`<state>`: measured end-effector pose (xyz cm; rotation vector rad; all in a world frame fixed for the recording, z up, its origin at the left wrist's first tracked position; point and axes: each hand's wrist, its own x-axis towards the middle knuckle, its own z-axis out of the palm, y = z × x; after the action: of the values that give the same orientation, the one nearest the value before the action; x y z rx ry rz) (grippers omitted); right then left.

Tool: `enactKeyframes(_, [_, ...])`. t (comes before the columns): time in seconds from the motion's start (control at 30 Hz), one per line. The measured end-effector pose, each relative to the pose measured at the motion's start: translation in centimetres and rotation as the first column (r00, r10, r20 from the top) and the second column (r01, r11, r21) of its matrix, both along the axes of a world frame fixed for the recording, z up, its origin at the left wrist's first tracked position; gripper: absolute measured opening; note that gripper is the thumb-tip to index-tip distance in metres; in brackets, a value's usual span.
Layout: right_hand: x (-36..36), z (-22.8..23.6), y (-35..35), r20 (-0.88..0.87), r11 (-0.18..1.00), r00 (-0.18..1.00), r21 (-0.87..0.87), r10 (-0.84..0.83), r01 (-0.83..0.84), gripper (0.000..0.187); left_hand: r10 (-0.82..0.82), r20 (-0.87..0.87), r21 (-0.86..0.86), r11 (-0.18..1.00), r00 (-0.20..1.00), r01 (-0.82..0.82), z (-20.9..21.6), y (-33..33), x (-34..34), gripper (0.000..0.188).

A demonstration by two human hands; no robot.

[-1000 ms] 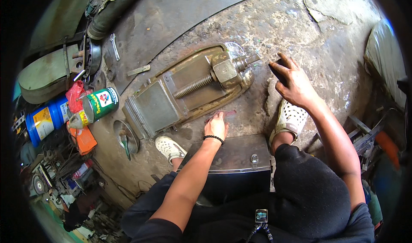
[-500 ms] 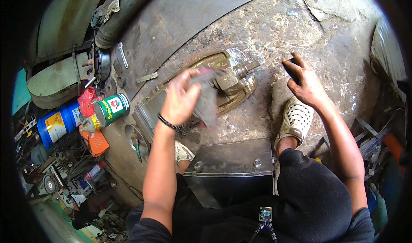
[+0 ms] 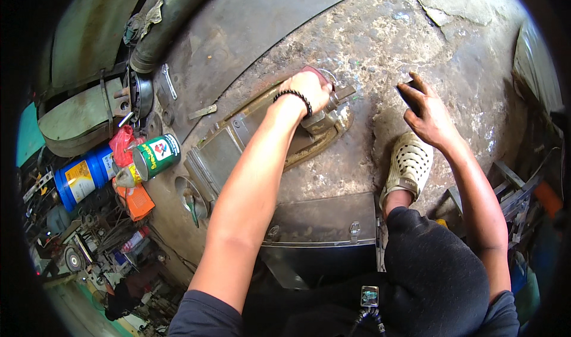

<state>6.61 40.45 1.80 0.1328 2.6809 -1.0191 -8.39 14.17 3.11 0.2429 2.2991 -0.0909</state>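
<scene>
A large greasy machine vise [image 3: 238, 136] lies on the floor in front of me, its square-ended screw [image 3: 344, 93] pointing right. My left hand [image 3: 313, 91], wearing a black beaded bracelet, is closed on a rag [image 3: 314, 71] and presses it onto the vise's far right end. Most of the rag is hidden under the hand; a reddish edge shows. To the right of the vise and apart from it, my right hand [image 3: 430, 114] hovers above the floor. Its blackened fingers hold a small dark, flat piece [image 3: 410, 96] whose kind I cannot make out.
A metal box [image 3: 321, 221] with latches stands between my legs. Left are a green can [image 3: 157, 156], a blue bucket [image 3: 83, 177], an orange box [image 3: 134, 200] and a round dish [image 3: 191, 198]. A wrench [image 3: 169, 81] lies on a metal sheet [image 3: 262, 27]. Metal frames [image 3: 511, 188] stand right.
My left hand has moved forward and right with the rag, from above the vise's middle down onto its far end. The right hand has shifted only slightly.
</scene>
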Motion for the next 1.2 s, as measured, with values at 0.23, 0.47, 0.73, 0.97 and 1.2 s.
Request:
enactKeyframes(0.23, [-1.2, 0.5, -1.4, -0.032, 0.998, 0.998, -0.017, 0.054, -0.054, 0.061, -0.168, -0.424, 0.324, 0.889, 0.89, 0.322, 0.8, -3.9, 5.2, 0.025])
enactKeyframes(0.47, [-1.3, 0.1, -2.5, 0.018, 0.996, 0.996, -0.018, 0.093, -0.092, 0.061, -0.258, -0.43, 0.329, 0.848, 0.865, 0.417, 0.0, -4.1, 4.3, 0.027])
enactKeyframes(0.73, [-2.5, -0.2, -3.3, 0.046, 0.988, 0.987, -0.016, 0.151, -0.15, 0.062, -0.497, -0.368, 0.327, 0.722, 0.786, 0.609, 2.1, -5.0, 6.7, 0.028])
enactKeyframes(0.97, [-2.6, -0.7, -1.8, -0.03, 0.993, 0.993, -0.006, 0.118, -0.119, 0.065, 0.389, -0.351, 0.744, 0.668, 0.852, 0.001, 4.5, -7.3, 11.0, 0.022])
enactKeyframes(1.2, [-2.2, -0.7, -1.5, 0.02, 0.993, 0.995, -0.06, 0.098, -0.097, 0.062, 0.788, -0.353, 0.821, 0.519, 0.503, -0.236, 6.2, -13.4, 12.0, 0.024])
